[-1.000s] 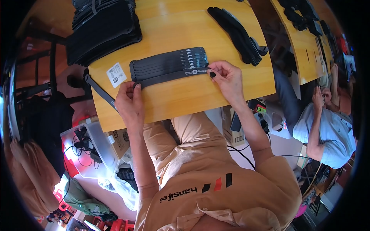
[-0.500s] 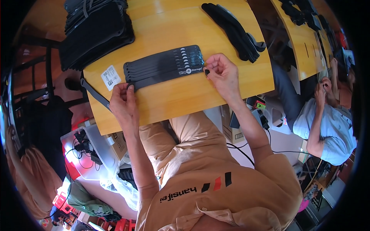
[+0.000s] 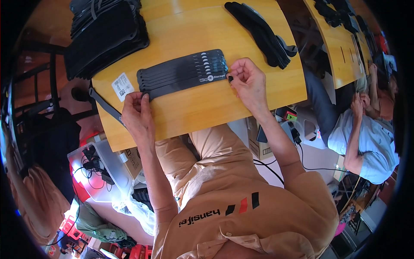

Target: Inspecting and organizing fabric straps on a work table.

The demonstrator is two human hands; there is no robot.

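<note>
A fanned set of black storage straps lies in overlapping rows on the yellow wooden table, with white printing near the right ends. My left hand is closed at the left end of the nearest strap, thumb and fingers pinching it. At the opposite end my right hand is pinched, and a small black tip shows between its thumb and fingers. That tip looks like the end of the nearest strap. A single black strap lies along the table's left edge, beside my left hand.
A white printed label sheet lies left of the fanned straps. Behind it rises a large pile of black straps. Another black bundle lies far right. A clear plastic bin with cables stands at lower left. A co-worker sits at right.
Both my hands hold nearly the same places at the strap ends; the right hand has risen very slightly. The co-worker's hands at the right have shifted a little.
</note>
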